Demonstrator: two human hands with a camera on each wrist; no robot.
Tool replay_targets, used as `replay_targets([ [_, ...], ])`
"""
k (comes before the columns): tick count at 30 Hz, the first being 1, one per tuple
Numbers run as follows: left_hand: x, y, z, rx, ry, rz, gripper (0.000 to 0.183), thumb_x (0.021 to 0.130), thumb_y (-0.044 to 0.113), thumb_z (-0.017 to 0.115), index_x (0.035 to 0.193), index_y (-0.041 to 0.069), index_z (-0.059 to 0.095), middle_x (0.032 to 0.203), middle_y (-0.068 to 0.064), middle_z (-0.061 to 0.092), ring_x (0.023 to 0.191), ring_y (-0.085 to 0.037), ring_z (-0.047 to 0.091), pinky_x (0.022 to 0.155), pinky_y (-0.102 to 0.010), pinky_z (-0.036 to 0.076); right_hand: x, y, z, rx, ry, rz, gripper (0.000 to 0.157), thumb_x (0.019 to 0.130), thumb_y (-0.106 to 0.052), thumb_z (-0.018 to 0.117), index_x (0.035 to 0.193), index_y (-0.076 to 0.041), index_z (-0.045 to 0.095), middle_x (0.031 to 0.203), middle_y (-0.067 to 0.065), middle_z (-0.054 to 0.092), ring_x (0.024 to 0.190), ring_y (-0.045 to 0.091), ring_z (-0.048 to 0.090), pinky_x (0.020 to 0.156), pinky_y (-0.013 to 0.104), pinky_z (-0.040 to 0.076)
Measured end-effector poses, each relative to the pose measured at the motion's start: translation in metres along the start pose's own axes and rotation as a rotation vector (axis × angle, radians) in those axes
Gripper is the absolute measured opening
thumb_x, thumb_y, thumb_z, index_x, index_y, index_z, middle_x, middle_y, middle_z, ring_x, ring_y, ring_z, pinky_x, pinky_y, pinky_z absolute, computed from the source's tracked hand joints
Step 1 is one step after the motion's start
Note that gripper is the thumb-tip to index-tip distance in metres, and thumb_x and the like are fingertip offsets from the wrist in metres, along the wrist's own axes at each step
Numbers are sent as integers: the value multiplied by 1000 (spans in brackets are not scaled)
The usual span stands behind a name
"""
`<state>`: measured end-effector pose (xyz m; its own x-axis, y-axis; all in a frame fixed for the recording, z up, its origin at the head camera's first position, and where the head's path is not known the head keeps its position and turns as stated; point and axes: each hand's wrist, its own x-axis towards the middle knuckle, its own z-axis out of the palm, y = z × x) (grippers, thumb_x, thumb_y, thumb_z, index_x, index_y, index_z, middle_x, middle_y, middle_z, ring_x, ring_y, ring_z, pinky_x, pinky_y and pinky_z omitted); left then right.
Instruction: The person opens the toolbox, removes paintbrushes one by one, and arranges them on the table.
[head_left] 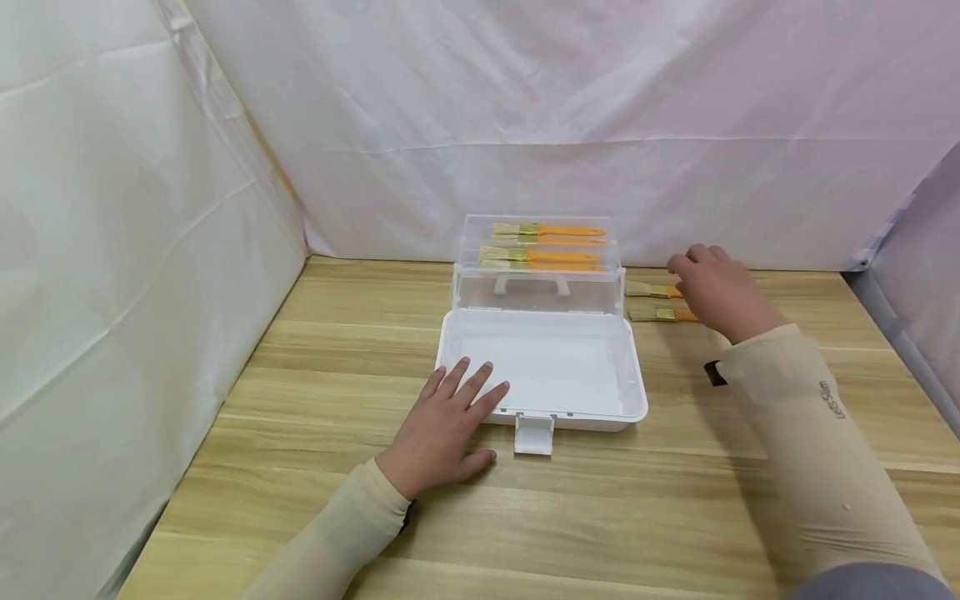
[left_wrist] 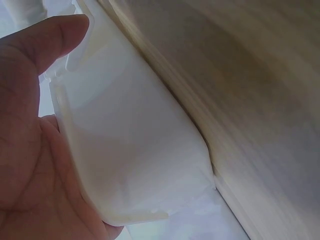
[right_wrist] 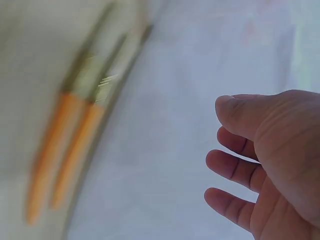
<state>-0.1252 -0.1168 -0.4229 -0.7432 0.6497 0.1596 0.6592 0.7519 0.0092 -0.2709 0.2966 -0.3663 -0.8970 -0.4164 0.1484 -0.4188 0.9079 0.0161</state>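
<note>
A white plastic box (head_left: pixel 555 367) stands with its clear lid (head_left: pixel 540 292) raised at the back. My left hand (head_left: pixel 447 421) rests over its front left corner, fingers spread across the rim and thumb in front of it; in the left wrist view the palm lies along the white wall (left_wrist: pixel 125 130). My right hand (head_left: pixel 720 287) is above two flat paintbrushes with orange handles, a back one (head_left: pixel 652 290) and a front one (head_left: pixel 665 315), and partly hides their handles. In the right wrist view its fingers (right_wrist: pixel 230 165) are loosely bent, apart from the brushes, and hold nothing.
Several orange-handled brushes (head_left: pixel 562 256) show at the raised lid, bristles to the left. A white latch (head_left: pixel 534 435) hangs at the box's front. White sheeting (head_left: pixel 525 100) hangs behind and to the left of the wood-grain table (head_left: pixel 337 350).
</note>
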Motion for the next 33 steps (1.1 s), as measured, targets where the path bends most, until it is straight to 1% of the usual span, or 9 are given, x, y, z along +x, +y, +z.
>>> replay_targets([
  [4,0,0,0,-7,-3,1,84,82,50,71,154,20,39,158,-10,34,146,-39,25,114,-56,23,8,-17,-20,-25,77,-53,32,88,3,69,119,3,59,110,24,55,102,45,51,72,56,48],
  [7,0,1,0,-9,-1,2,84,82,50,71,153,20,39,158,-10,34,146,-40,25,114,-57,23,15,-29,-34,-28,113,-85,31,88,3,68,118,4,59,108,24,55,101,44,51,72,56,49],
  [12,0,0,-1,-9,10,0,84,81,49,72,153,20,41,158,-11,35,145,-40,26,114,-57,23,26,-47,-53,-20,153,-117,30,89,2,68,118,4,60,107,23,56,103,44,52,79,55,49],
  [17,0,0,-1,-13,3,-4,84,81,48,73,153,19,41,157,-11,35,145,-40,25,114,-56,23,34,-66,-69,1,194,-154,27,89,2,68,115,3,61,106,22,57,102,43,52,81,54,49],
  [21,-1,0,-1,-3,-5,-5,84,81,49,72,153,20,40,158,-11,34,146,-39,25,114,-56,22,41,-83,-79,6,204,-178,27,90,2,67,116,3,61,107,22,57,100,42,53,81,52,50],
  [24,-1,0,0,2,-2,-4,84,81,50,71,153,20,40,158,-11,34,146,-39,25,114,-55,22,46,-95,-81,4,180,-183,29,91,1,67,119,2,60,110,22,56,102,41,53,81,52,50],
  [26,-1,0,-1,1,3,-3,84,81,50,71,153,20,40,157,-11,35,145,-39,26,114,-56,23,50,-102,-79,6,163,-185,30,91,0,67,120,2,60,110,21,56,101,40,53,80,51,50],
  [31,-1,0,-1,-8,11,-1,83,81,49,72,152,20,41,157,-11,35,145,-39,26,114,-56,23,60,-116,-67,22,151,-211,32,89,-2,71,119,0,61,108,17,56,99,37,53,78,47,51],
  [33,-1,1,-1,-8,10,-1,83,81,49,72,152,20,41,158,-10,35,145,-39,26,114,-56,23,63,-121,-62,31,134,-214,33,89,-4,73,120,-1,61,108,17,57,100,35,54,80,46,51],
])
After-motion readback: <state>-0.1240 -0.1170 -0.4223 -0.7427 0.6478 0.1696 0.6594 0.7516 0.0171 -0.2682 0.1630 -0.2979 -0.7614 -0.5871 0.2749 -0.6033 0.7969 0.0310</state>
